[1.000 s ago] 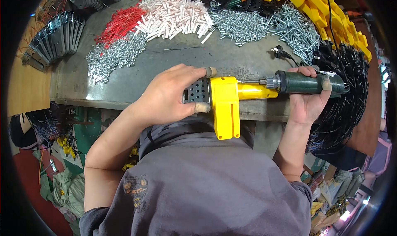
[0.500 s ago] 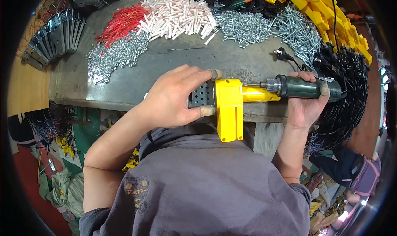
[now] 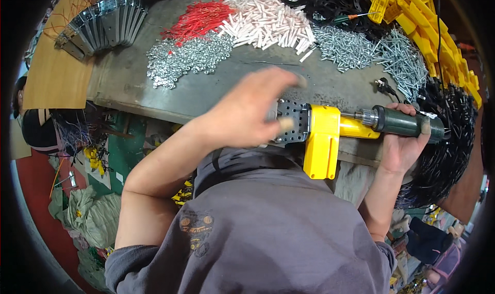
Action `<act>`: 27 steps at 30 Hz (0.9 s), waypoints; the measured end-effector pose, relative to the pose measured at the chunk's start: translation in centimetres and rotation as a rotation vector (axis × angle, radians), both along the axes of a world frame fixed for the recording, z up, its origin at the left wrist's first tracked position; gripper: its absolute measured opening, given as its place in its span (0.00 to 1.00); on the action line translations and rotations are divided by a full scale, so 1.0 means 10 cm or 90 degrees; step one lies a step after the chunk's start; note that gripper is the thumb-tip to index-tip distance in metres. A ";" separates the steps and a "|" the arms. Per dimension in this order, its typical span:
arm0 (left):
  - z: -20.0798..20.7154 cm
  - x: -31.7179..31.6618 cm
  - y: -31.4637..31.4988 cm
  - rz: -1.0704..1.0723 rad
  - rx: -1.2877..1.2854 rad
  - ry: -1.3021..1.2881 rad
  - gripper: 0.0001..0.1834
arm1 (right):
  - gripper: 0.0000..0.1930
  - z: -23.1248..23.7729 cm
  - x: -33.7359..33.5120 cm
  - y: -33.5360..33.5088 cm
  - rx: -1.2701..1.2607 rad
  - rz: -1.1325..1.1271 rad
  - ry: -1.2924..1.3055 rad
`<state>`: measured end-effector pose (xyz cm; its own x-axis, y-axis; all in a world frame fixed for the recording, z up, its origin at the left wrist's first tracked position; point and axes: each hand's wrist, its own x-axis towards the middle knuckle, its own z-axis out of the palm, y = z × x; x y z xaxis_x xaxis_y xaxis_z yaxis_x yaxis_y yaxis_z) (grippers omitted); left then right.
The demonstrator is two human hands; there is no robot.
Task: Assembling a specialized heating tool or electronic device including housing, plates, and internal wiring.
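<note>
My right hand grips a dark green electric screwdriver lying sideways, its chuck pointing left. The screwdriver's bit reaches the upper right side of a yellow plastic housing at the table's front edge. A perforated dark metal plate extends from the housing's left side. My left hand, blurred by motion, is just left of the plate with thumb and forefinger apart and nothing seen between them. Pale covers wrap fingertips on both hands.
Behind lie piles of silvery nuts, red wires, white sticks and screws. Black cables and yellow housings crowd the right. Metal brackets stand far left. A plug rests near the screws.
My left hand has let go of the metal plate and drawn off it, fingers spreading. The scene has shifted right in view. My right hand still holds the screwdriver against the housing.
</note>
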<state>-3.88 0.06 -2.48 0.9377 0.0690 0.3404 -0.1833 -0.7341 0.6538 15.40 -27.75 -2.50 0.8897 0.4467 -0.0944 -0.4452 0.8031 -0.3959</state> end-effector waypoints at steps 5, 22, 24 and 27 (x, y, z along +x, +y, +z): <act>-0.06 -0.42 0.56 0.313 0.205 0.031 0.19 | 0.23 -0.02 0.00 -0.01 0.010 0.003 -0.005; 0.00 -0.13 0.02 0.067 -0.155 -0.012 0.22 | 0.22 0.03 0.01 0.00 0.026 -0.013 0.014; -0.03 -0.05 -0.10 -0.006 -0.185 -0.018 0.26 | 0.22 0.03 0.00 0.01 0.027 -0.015 0.017; -0.14 0.05 -0.16 -0.040 -0.194 -0.008 0.30 | 0.21 0.05 -0.02 0.02 0.026 -0.012 0.019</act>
